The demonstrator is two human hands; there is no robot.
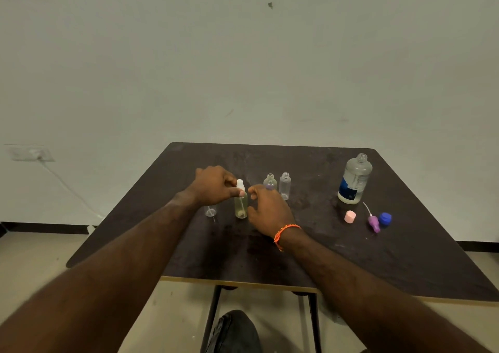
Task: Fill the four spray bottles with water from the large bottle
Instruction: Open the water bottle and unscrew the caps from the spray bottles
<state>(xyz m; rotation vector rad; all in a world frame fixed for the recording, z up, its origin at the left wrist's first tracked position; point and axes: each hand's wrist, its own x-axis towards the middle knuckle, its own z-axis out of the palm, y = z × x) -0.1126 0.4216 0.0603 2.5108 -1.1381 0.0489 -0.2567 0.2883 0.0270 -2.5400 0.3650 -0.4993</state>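
Note:
A small yellowish spray bottle [241, 205] stands upright on the dark table [297, 244], its white spray head [240, 184] on top. My left hand [214, 184] pinches that white head at the bottle's neck. My right hand [266, 209] sits just to the right of the bottle, fingers curled near it; whether it touches the bottle is unclear. Two open small bottles stand behind: one purplish [270, 182], one clear [285, 186]. Another clear small bottle [210, 211] is partly hidden under my left wrist. The large uncapped bottle [354, 180] stands at the right.
Loose parts lie front-right of the large bottle: a pink cap [350, 216], a purple spray head with tube [373, 223] and a blue cap [385, 219]. The table's near edge [243, 282] lies below my arms. A wall stands behind.

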